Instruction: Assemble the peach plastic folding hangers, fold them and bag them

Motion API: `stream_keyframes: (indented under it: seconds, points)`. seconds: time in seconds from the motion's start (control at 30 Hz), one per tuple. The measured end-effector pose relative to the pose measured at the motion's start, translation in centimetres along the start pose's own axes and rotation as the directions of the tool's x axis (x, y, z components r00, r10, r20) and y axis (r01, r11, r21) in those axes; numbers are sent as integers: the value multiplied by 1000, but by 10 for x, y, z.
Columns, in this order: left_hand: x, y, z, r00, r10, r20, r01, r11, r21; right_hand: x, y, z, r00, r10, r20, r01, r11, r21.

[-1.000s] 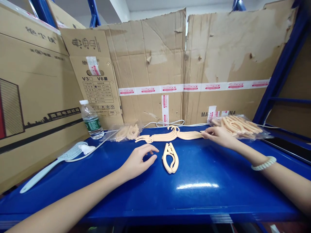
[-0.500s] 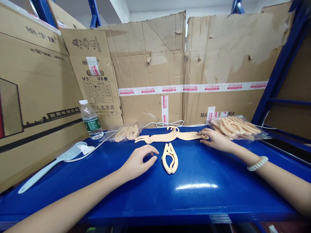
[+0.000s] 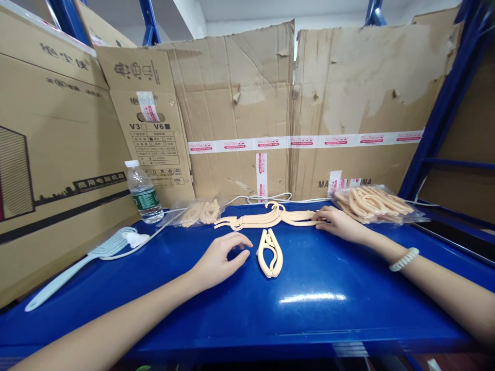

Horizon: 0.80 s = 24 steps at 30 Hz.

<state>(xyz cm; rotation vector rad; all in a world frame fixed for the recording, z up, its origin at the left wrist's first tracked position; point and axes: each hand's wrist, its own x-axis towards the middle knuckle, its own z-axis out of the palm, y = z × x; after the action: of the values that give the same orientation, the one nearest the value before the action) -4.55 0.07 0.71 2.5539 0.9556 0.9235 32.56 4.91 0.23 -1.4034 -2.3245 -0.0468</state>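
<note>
Unfolded peach plastic hangers (image 3: 255, 220) lie stacked across the back of the blue table (image 3: 317, 319), their hooks near the middle. My right hand (image 3: 338, 222) pinches the right end of one hanger; its fingertips partly cover that end. A folded peach hanger (image 3: 270, 255) rests in front of the stack, its two arms closed together. Just left of it, my left hand (image 3: 222, 257) rests at the table with curved fingers, thumb apart from them, holding nothing.
Clear bags of folded hangers lie at back left (image 3: 201, 212) and back right (image 3: 373, 202). A water bottle (image 3: 145, 196), a pale blue brush (image 3: 91, 257) and a white cable (image 3: 266, 197) are also there. Cardboard (image 3: 240, 113) walls the back; a dark flat object (image 3: 460, 239) lies far right.
My right hand has drawn one hanger's right arm slightly toward me, opening a gap between it and the others. My left hand and the folded hanger stay put.
</note>
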Motion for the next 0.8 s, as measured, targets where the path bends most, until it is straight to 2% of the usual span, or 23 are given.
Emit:
stream_keyframes:
  seconds: [0.2, 0.33, 0.53, 0.63, 0.7, 0.8]
  points:
    - [0, 2, -1, 998, -54, -18, 53, 998, -43, 1, -7, -5, 1000, -5, 13, 4, 998, 62]
    - [2, 1, -1, 980, -199, 6, 198, 967, -162, -2, -11, -19, 997, 23, 67, -33, 989, 143]
    - [8, -4, -4, 925, -372, 73, 366, 826, -430, -10, -16, -53, 994, 87, 58, -102, 927, 362]
    - [9, -3, -5, 883, -451, 128, 442, 711, -547, -16, -25, -69, 995, 92, 32, -97, 897, 432]
    - [9, 0, -5, 854, -492, 169, 483, 631, -607, -20, -32, -76, 996, 87, 29, -90, 889, 449]
    - [8, 3, -4, 844, -510, 165, 482, 585, -653, -24, -39, -75, 997, 67, 24, -71, 910, 408]
